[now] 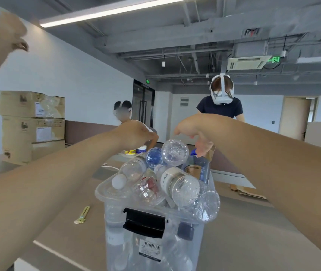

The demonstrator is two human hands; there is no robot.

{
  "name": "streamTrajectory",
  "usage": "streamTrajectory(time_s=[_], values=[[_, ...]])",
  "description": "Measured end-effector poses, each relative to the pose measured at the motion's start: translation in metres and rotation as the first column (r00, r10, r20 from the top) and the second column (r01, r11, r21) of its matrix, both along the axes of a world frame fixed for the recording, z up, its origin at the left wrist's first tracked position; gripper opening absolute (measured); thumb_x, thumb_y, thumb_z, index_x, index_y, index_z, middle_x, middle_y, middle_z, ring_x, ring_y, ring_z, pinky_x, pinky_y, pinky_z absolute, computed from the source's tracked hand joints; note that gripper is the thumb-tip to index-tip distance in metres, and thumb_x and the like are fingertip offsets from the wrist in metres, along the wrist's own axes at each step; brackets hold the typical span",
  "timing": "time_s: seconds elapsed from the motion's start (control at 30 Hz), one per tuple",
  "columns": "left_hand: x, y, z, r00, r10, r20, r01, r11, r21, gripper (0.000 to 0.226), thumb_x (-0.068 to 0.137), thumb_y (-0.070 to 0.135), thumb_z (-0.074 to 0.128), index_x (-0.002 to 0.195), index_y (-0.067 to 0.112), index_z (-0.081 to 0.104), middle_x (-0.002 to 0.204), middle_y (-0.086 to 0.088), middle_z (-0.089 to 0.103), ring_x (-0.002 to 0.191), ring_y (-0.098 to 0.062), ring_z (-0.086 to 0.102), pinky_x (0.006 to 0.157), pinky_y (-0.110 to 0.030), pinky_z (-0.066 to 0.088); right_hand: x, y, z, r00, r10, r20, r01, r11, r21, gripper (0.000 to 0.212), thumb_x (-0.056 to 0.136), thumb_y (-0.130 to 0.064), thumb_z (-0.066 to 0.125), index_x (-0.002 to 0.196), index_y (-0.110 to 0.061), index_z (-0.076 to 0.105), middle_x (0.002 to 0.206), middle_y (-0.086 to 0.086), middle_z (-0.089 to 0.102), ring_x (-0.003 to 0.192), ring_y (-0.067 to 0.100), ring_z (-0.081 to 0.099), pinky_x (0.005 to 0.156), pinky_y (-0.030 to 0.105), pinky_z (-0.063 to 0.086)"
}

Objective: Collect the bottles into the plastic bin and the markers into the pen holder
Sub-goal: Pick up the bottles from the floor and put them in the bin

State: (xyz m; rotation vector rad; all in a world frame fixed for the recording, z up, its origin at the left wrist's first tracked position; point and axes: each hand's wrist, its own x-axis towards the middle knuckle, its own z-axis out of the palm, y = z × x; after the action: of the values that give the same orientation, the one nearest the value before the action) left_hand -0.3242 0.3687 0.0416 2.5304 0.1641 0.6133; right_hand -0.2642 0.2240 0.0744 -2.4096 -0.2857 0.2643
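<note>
Reaching over the plastic bin (102, 189) on the table (249, 227), both hands are above the heaped bottles (182, 185). The right hand (192, 132) hangs relaxed with its fingers pointing down and holds nothing. The left hand (136, 133) bends down behind the pile, and I cannot tell if it grips something. These bottles look empty, so probably light, thin-walled and smooth. The top bottle (175, 152) may roll off easily. I would take it around the body, gently, because such plastic dents. No markers are visible.
</note>
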Motion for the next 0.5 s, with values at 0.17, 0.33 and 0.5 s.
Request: streamTrajectory(time_s=[0.17, 0.33, 0.5], values=[[0.007, -0.018, 0.018, 0.995, 0.009, 0.094, -0.006, 0.999, -0.033, 0.035, 0.095, 0.029, 0.049, 0.067, 0.009, 0.057, 0.071, -0.005, 0.056, 0.076, -0.024, 0.055, 0.070, -0.029, 0.043, 0.001, -0.038, 0.010, 0.995, -0.076, 0.067, 0.072, 0.996, 0.052, 0.061, 0.100, -0.029, 0.044, 0.152, -0.008, 0.020, 0.158, 0.016, 0.023, 0.135, 0.041, 0.039, 0.106, 0.049, 0.042], [0.016, -0.084, 0.035, 0.961, -0.130, 0.243, 0.140, 0.990, -0.023, 0.021, 0.089, 0.026, 0.052, 0.090, 0.009, 0.065, 0.102, -0.011, 0.068, 0.088, -0.027, 0.060, 0.079, -0.037, 0.050, -0.014, -0.124, 0.008, 0.975, -0.177, 0.136, 0.180, 0.984, -0.011, 0.039, 0.100, -0.025, 0.046, 0.128, 0.002, 0.045, 0.104, 0.018, 0.056, 0.111, 0.034, 0.057, 0.101, 0.044, 0.043], [0.023, -0.210, 0.047, 0.879, -0.403, 0.256, 0.417, 0.909, 0.000, 0.014, 0.089, 0.024, 0.051, 0.088, 0.015, 0.062, 0.086, -0.007, 0.056, 0.068, -0.020, 0.049, 0.060, -0.028, 0.036, -0.039, -0.245, -0.007, 0.895, -0.411, 0.172, 0.426, 0.903, -0.057, 0.057, 0.096, -0.030, 0.052, 0.144, -0.006, 0.034, 0.138, 0.024, 0.045, 0.110, 0.037, 0.060, 0.091, 0.041, 0.053]])
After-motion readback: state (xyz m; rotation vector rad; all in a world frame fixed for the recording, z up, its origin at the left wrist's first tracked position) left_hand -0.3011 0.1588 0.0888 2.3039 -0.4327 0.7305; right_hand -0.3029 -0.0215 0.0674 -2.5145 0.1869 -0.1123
